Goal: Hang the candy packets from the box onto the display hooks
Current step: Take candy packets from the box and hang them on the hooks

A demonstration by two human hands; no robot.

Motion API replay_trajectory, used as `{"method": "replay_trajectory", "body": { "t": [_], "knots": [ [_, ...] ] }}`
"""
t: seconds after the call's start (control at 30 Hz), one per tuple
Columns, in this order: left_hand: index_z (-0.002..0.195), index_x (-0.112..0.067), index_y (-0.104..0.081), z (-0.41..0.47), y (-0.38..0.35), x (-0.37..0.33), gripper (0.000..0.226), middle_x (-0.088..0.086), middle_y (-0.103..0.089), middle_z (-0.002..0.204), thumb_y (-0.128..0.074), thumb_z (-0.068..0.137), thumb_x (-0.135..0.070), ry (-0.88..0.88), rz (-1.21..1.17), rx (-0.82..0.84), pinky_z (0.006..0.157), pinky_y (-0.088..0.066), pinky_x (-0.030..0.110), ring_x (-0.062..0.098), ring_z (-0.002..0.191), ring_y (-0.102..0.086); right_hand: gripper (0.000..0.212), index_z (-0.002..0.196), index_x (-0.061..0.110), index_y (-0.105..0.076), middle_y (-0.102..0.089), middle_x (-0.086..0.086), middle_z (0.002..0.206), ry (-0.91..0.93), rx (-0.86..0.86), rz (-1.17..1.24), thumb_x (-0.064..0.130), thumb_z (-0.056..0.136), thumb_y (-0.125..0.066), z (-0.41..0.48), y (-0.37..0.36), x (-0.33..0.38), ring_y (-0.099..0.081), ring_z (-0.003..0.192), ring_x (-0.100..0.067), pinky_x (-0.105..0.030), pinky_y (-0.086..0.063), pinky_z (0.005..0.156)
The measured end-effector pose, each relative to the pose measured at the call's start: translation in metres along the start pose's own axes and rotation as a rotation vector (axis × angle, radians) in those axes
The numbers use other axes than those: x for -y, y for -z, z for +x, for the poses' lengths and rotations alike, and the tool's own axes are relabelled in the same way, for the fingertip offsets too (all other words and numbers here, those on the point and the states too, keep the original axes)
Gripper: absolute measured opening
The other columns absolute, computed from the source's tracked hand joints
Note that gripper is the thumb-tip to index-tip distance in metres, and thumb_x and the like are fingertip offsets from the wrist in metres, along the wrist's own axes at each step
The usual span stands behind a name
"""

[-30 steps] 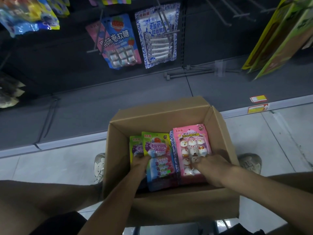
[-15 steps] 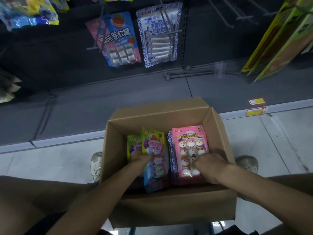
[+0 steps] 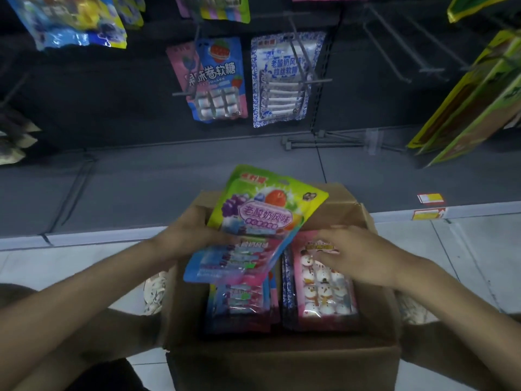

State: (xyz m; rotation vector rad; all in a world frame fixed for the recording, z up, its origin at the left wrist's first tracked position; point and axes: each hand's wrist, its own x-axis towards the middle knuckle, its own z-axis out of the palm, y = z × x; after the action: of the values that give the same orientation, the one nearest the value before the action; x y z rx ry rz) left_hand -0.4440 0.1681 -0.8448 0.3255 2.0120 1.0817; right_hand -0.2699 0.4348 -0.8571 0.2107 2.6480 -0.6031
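Half a second ago both hands were down inside the box. Now the left hand (image 3: 194, 238) has lifted a green packet (image 3: 262, 218) clear of the others. It grips the packet's left edge, thumb on the front and fingers hidden behind. The packet hangs tilted over the far left of the box, top corner leaning right. The right hand (image 3: 358, 255) has let go of its packet. Its fingers are now spread and loosely straight over the top of the pink packets (image 3: 324, 294); whether they touch cannot be told.

The box (image 3: 282, 362) is plain brown cardboard, open at the top, its flaps standing. It holds two upright rows. On the left is a stack (image 3: 239, 303) of packets like the lifted one. On the right are the pink packets, with clear windows showing round white snowman sweets.

The green packet is flat glossy plastic with printed fruit, a blue lower half and a hang slot at the top.

On the dark far wall, thin metal hooks (image 3: 392, 60) stick out. One bears a blue packet (image 3: 220, 80) and another, to its right, a white packet (image 3: 284, 80).
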Motion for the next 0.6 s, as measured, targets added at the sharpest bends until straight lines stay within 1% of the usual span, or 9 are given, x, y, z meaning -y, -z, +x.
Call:
{"method": "replay_trajectory", "body": {
  "t": [0.07,0.13,0.2,0.27,0.33,0.37,0.4,0.5,0.6],
  "knots": [
    [0.106,-0.01,-0.079,-0.011,0.005,-0.017,0.026,0.001,-0.082,0.097,-0.088,0.081,-0.011,-0.089,-0.059,-0.065,0.076,-0.065,0.03,0.02,0.088,-0.08,0.056,0.144,0.045,-0.051,-0.059,0.018,0.142,0.026,-0.08,0.192,0.066,0.093,-0.058,-0.002,0.013,0.004,-0.051,0.136,-0.007,-0.04,-0.046,0.111],
    [0.105,-0.006,-0.079,-0.016,0.003,-0.032,0.024,0.006,-0.082,0.099,-0.086,0.083,-0.015,-0.153,-0.176,-0.131,0.082,-0.065,0.038,0.026,0.092,-0.079,0.074,0.148,0.054,-0.041,-0.052,0.027,0.148,0.025,-0.169,0.395,0.076,0.083,-0.068,-0.004,0.028,0.013,-0.047,0.138,-0.001,-0.041,-0.042,0.114],
    [0.106,-0.002,-0.079,-0.015,0.0,-0.044,0.022,0.011,-0.081,0.103,-0.081,0.087,-0.013,-0.211,-0.272,-0.158,0.082,-0.065,0.044,0.031,0.098,-0.078,0.079,0.142,0.057,-0.046,-0.058,0.029,0.141,0.011,-0.265,0.603,0.078,0.073,-0.077,-0.004,0.046,0.025,-0.054,0.132,0.003,-0.04,-0.045,0.111],
    [0.11,0.0,-0.077,-0.015,-0.001,-0.054,0.022,0.011,-0.081,0.107,-0.075,0.091,-0.011,-0.257,-0.366,-0.136,0.075,-0.064,0.035,0.029,0.097,-0.078,0.071,0.136,0.045,-0.057,-0.068,0.026,0.129,0.021,-0.333,0.838,0.057,0.072,-0.085,-0.003,0.063,0.038,-0.064,0.119,0.005,-0.031,-0.051,0.106],
    [0.118,-0.001,-0.074,-0.017,0.0,-0.061,0.027,0.013,-0.079,0.114,-0.072,0.094,-0.012,-0.258,-0.475,-0.079,0.085,-0.063,0.039,0.032,0.102,-0.077,0.059,0.128,0.028,-0.066,-0.076,0.017,0.12,0.058,-0.411,0.988,0.038,0.073,-0.083,-0.002,0.079,0.051,-0.071,0.111,-0.001,-0.031,-0.057,0.102],
    [0.12,-0.001,-0.074,-0.018,0.001,-0.064,0.028,0.014,-0.078,0.117,-0.071,0.094,-0.012,-0.247,-0.522,-0.056,0.088,-0.063,0.043,0.034,0.105,-0.076,0.053,0.125,0.024,-0.068,-0.077,0.012,0.117,0.074,-0.444,1.037,0.036,0.074,-0.081,0.0,0.086,0.056,-0.073,0.109,-0.006,-0.033,-0.058,0.101],
    [0.119,0.0,-0.074,-0.019,0.001,-0.067,0.028,0.016,-0.078,0.117,-0.071,0.093,-0.011,-0.244,-0.56,-0.04,0.086,-0.063,0.043,0.035,0.103,-0.077,0.051,0.122,0.022,-0.07,-0.078,0.008,0.116,0.095,-0.466,1.077,0.037,0.075,-0.079,0.0,0.093,0.062,-0.074,0.109,-0.011,-0.037,-0.058,0.101],
    [0.107,0.002,-0.076,-0.021,0.001,-0.078,0.026,0.019,-0.08,0.105,-0.073,0.084,-0.009,-0.286,-0.633,-0.048,0.065,-0.063,0.033,0.032,0.084,-0.079,0.047,0.12,0.018,-0.073,-0.079,-0.001,0.116,0.147,-0.518,1.175,0.035,0.076,-0.078,0.003,0.109,0.072,-0.075,0.11,-0.022,-0.041,-0.058,0.1],
    [0.107,0.007,-0.075,-0.019,0.001,-0.088,0.029,0.023,-0.078,0.104,-0.075,0.081,-0.006,-0.356,-0.667,-0.054,0.068,-0.063,0.036,0.038,0.088,-0.078,0.042,0.122,0.01,-0.072,-0.079,-0.008,0.115,0.186,-0.562,1.247,0.025,0.083,-0.076,0.005,0.121,0.08,-0.076,0.107,-0.029,-0.042,-0.062,0.096]
  ]
}}
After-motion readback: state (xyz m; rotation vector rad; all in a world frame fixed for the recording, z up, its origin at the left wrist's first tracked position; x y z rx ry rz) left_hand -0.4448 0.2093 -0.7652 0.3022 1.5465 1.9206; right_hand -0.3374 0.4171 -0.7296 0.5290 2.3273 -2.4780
